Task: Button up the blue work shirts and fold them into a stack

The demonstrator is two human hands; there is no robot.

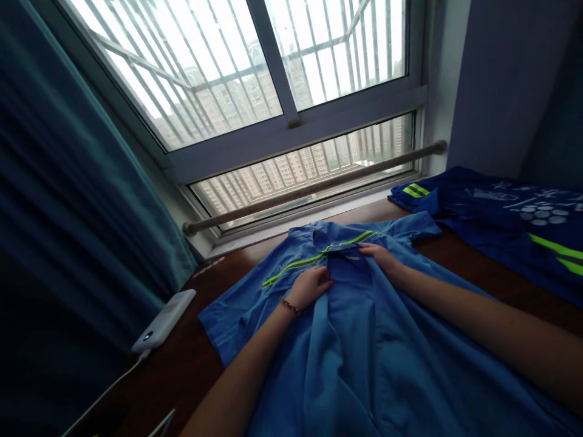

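A light blue short-sleeved shirt [410,352] with yellow-green reflective strips across its chest lies spread on the dark wooden surface. Its front is partly parted, showing darker cloth inside. My left hand [312,286], with a beaded bracelet at the wrist, is closed on the left front edge just below the strip. Up by the other front edge, near the right strip, my right hand [377,258] pinches the fabric between thumb and fingers. The fingertips of both hands are partly hidden by the cloth.
A darker blue garment [483,209] with white print and yellow-green strips lies at the right. On the left, a white power bank [164,320] with a cable sits beside a blue curtain [91,182]. A rail [314,189] crosses the barred window behind.
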